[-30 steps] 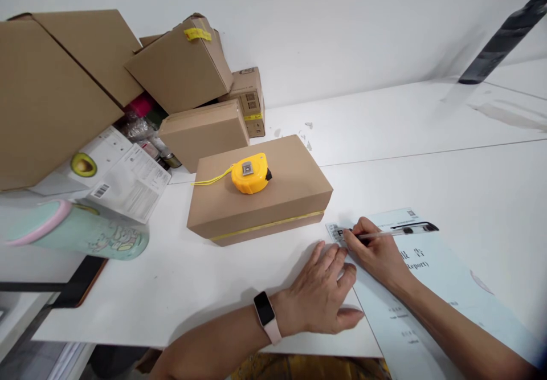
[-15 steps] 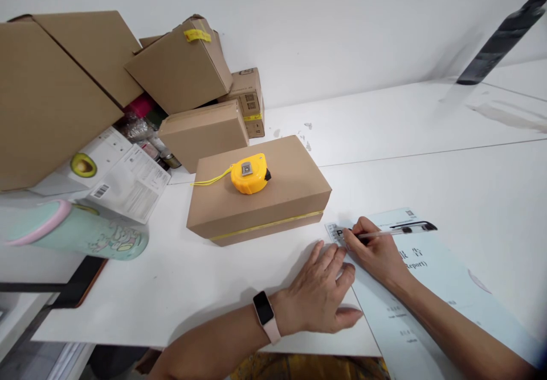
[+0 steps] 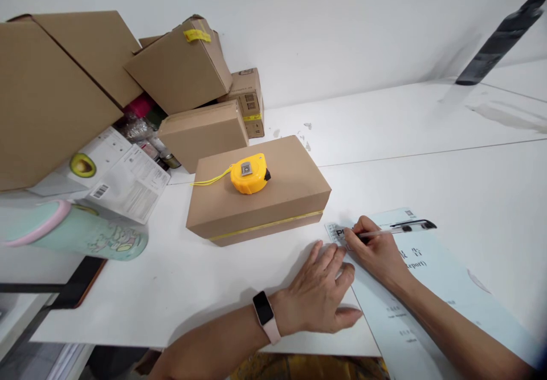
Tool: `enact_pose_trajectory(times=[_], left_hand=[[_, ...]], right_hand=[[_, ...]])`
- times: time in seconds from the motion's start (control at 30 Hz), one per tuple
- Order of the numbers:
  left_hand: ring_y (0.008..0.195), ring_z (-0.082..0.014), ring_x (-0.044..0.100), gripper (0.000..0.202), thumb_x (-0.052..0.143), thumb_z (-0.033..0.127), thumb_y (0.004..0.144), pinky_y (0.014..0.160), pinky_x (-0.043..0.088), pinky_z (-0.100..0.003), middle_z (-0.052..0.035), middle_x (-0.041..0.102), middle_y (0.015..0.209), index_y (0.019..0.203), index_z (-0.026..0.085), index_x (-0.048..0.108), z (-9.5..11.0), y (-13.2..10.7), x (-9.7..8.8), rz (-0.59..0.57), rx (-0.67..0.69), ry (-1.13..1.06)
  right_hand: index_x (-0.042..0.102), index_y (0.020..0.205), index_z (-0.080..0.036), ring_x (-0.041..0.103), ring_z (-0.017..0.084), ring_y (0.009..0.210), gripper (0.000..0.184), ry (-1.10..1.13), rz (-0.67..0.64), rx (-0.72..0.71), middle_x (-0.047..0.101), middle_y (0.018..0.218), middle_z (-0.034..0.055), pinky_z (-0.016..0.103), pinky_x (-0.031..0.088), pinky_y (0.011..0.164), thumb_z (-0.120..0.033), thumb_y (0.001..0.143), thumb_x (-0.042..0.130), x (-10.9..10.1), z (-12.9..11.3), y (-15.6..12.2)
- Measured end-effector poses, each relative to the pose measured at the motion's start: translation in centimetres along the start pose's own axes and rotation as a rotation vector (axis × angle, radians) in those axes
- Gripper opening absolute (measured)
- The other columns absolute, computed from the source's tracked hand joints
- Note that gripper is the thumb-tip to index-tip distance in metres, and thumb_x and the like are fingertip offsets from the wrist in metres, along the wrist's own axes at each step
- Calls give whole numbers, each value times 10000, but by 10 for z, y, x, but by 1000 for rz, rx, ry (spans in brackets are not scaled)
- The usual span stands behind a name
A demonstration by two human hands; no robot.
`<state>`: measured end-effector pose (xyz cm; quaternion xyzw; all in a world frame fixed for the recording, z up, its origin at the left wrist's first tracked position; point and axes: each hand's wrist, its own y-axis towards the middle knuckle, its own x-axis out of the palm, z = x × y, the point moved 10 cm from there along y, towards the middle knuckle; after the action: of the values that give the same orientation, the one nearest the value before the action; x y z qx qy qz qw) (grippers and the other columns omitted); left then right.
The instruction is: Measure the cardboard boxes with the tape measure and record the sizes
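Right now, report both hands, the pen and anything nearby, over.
Right hand: gripping pen over blue sheet. Left hand: open, at sheet's edge. Nearby: yellow tape measure on cardboard box.

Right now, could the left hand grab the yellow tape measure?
Probably yes: the left hand lies palm down, seemingly holding nothing, and the yellow tape measure sits uncovered on top of the cardboard box, with nothing standing between them.

Clear plastic pen, matt paper report — glossy plastic tape measure.

Seemingly an office workspace: white desk, printed report, piled cardboard boxes
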<state>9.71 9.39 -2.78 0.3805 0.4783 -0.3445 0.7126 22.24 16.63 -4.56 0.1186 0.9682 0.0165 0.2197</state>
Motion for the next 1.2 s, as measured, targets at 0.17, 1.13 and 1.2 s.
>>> enact_pose_trajectory(times=[0.17,1.13,1.2], left_hand=[[1398,-399,384,638,501,552,925,1209,170,-575,-271,463,1457,1315,47,504,1,0,0,-1,5,20],[1379,-365,433,625,541,581,913,1217,188,-577,-238,500,1455,1297,88,536,-2,-3,0,49,9,24],[1341,-353,483,559,567,537,904,1192,263,-563,-234,541,1417,1247,95,568,-1,-2,-7,137,35,27]], right_hand=[[419,639,-245,384,114,483,311,10,8,20,425,509,-62,252,311,454,-377,826,630,-1,2,0],[645,1193,-228,606,276,1003,521,-606,33,-466,701,1123,89,370,522,731,3,809,379,-22,-2,20],[629,1250,-222,599,268,1007,624,-650,33,-490,697,1146,83,354,528,721,51,756,364,-17,0,20]])
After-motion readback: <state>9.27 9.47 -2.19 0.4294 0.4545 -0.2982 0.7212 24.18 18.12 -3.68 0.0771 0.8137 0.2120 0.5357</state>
